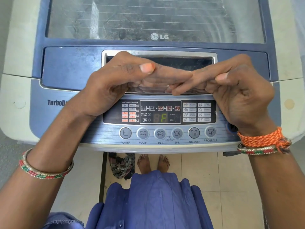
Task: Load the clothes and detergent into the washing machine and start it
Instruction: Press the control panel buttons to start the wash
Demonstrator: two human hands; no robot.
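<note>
A blue and white LG top-load washing machine (21, 103) fills the view, its lid (69, 66) down. Dark clothes show dimly through the glass window (148, 19). My left hand (115, 83) and my right hand (236, 90) meet at the chrome lid handle (165, 53). On both, the thumb lies on top and the fingers curl under the handle's front edge. The control panel (160, 113) below is lit, with several red indicators and a green "F" on the display. No detergent container is in view.
A row of round buttons (160, 133) labelled WATER to PROGRAM runs along the machine's front edge. A checked cloth (122, 164) lies crumpled on the tiled floor beside my bare feet (152, 162). White walls stand close on both sides.
</note>
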